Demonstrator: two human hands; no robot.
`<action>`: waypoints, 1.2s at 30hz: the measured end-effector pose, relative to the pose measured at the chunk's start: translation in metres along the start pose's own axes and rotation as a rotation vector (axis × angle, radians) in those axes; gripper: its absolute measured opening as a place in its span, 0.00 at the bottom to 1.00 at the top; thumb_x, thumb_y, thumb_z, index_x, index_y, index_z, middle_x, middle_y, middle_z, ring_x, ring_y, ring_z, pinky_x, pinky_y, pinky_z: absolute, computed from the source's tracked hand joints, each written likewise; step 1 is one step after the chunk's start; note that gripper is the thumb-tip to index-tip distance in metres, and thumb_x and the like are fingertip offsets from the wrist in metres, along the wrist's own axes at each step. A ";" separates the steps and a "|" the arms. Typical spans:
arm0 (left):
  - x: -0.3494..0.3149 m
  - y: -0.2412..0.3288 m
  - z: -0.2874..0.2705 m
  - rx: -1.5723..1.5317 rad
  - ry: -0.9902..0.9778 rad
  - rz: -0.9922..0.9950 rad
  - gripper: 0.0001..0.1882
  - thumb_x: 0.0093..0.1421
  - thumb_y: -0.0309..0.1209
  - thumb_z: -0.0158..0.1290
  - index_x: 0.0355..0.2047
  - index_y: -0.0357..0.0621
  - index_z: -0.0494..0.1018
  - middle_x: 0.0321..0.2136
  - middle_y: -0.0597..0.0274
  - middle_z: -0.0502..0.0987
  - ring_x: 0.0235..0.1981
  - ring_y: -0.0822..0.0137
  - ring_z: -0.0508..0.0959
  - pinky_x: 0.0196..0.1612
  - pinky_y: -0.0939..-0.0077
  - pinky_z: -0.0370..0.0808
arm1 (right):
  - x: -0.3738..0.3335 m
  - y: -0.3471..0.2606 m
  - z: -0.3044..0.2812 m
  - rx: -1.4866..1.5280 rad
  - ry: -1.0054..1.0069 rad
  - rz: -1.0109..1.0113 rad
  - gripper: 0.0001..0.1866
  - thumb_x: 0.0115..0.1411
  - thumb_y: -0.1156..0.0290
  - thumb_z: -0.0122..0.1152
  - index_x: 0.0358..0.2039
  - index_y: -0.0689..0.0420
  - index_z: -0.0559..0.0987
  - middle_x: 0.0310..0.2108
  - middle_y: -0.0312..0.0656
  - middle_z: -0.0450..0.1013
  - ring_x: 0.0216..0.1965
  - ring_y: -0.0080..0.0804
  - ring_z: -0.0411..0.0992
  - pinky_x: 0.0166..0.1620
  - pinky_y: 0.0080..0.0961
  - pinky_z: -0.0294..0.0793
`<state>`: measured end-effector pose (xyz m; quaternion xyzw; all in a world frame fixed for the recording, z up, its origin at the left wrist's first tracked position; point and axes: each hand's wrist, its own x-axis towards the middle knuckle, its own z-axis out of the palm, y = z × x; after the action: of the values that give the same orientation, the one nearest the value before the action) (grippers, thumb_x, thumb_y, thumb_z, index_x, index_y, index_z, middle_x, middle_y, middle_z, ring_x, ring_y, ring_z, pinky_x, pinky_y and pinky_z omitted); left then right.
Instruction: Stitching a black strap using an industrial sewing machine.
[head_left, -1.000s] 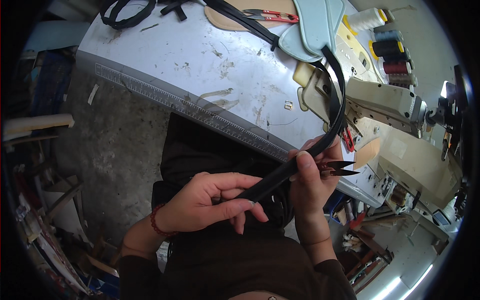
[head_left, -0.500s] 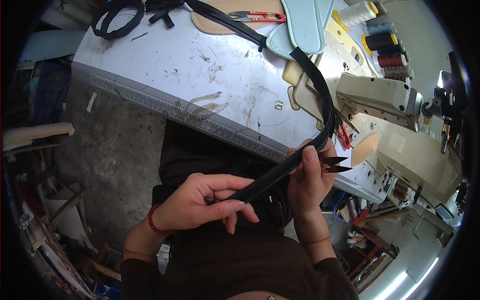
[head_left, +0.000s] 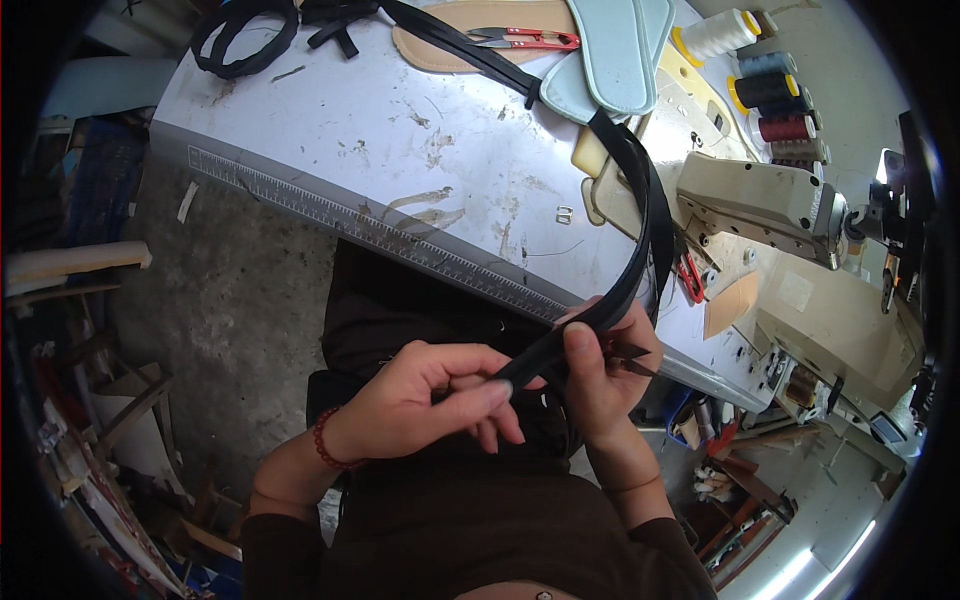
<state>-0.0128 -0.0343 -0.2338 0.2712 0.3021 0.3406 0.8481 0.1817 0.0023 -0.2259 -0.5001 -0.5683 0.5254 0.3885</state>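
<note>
A long black fabric strap [head_left: 630, 283] runs off the table edge into my hands. My left hand [head_left: 430, 395] pinches its near end between thumb and fingers; a red bead bracelet circles that wrist. Close by on the right, my right hand [head_left: 603, 380] grips the strap under its thumb. Tucked in the same hand is a pair of thread snips [head_left: 630, 358], dark blades pointing right and handles hidden by the fingers. Beyond the hands the strap bends in a doubled curve up toward the pale blue padded pieces [head_left: 612, 60].
A white table [head_left: 350, 130] has a ruler strip [head_left: 380, 232] along its near edge. On it lie red-handled snips [head_left: 530, 40], a tan pad [head_left: 430, 45], a small metal buckle [head_left: 565, 214] and a black strap coil [head_left: 245, 40]. A sewing machine [head_left: 755, 195] and thread spools [head_left: 765, 88] stand right.
My hands have come closer together, the right shifting left and down, the left slightly right. The strap's curve now shows two separated layers. The snips' blades have turned and drawn nearer my palm.
</note>
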 end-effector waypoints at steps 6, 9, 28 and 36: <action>0.002 -0.008 0.006 0.108 0.081 0.037 0.11 0.64 0.22 0.43 0.41 0.27 0.72 0.23 0.51 0.79 0.23 0.67 0.80 0.27 0.82 0.77 | 0.006 0.002 0.001 0.228 0.117 -0.022 0.04 0.58 0.76 0.61 0.32 0.61 0.74 0.29 0.35 0.74 0.30 0.15 0.69 0.35 0.13 0.67; 0.000 -0.013 0.004 0.105 0.126 0.101 0.07 0.65 0.25 0.46 0.36 0.33 0.70 0.21 0.58 0.79 0.21 0.75 0.78 0.25 0.86 0.74 | 0.012 -0.001 -0.005 0.217 0.156 -0.024 0.06 0.58 0.73 0.61 0.32 0.62 0.76 0.30 0.36 0.75 0.31 0.17 0.69 0.37 0.15 0.68; -0.029 -0.024 -0.028 0.243 -0.020 0.094 0.06 0.62 0.23 0.50 0.37 0.34 0.73 0.21 0.62 0.78 0.21 0.77 0.77 0.25 0.87 0.72 | 0.049 -0.011 -0.031 0.284 0.397 -0.089 0.06 0.56 0.77 0.62 0.29 0.56 0.72 0.19 0.27 0.65 0.18 0.10 0.55 0.20 0.10 0.49; -0.035 -0.018 -0.047 0.385 -0.054 0.148 0.08 0.61 0.23 0.49 0.39 0.33 0.75 0.27 0.61 0.81 0.29 0.72 0.79 0.33 0.80 0.74 | 0.151 -0.054 -0.024 0.427 0.243 -0.281 0.03 0.61 0.73 0.57 0.35 0.55 0.74 0.24 0.26 0.68 0.16 0.06 0.53 0.19 0.07 0.51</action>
<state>-0.0588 -0.0591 -0.2660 0.4588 0.3180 0.3305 0.7610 0.1663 0.1581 -0.1818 -0.3825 -0.4580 0.5102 0.6194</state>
